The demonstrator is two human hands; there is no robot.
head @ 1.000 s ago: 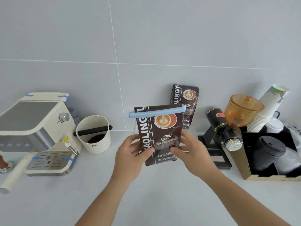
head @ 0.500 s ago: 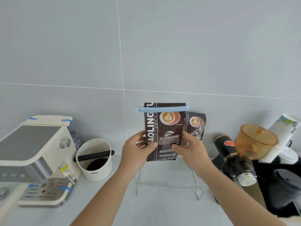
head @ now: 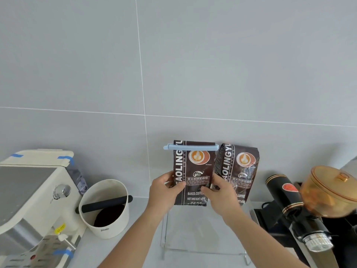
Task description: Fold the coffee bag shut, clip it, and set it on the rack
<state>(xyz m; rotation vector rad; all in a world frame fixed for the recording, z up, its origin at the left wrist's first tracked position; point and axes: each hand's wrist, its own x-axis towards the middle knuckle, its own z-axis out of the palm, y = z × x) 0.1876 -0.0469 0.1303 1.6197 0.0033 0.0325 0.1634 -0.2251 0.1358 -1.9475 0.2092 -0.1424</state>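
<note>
Left hand (head: 164, 189) and right hand (head: 220, 192) grip the clipped coffee bag (head: 193, 171) upright, steadying it seemingly onto the clear rack (head: 202, 248).

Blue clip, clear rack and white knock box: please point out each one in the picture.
blue clip (head: 191, 147), head view, middle of the bar.
clear rack (head: 204, 252), head view, front bottom edge.
white knock box (head: 108, 228), head view, front wall.

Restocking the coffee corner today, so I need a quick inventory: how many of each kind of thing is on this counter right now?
Coffee bags: 2, the clipped bag held in both hands and a second bag beside it
Blue bag clips: 1
Clear racks: 1
Espresso machines: 1
White tubs of used grounds: 1
Coffee grinders: 1
Total: 7
</note>
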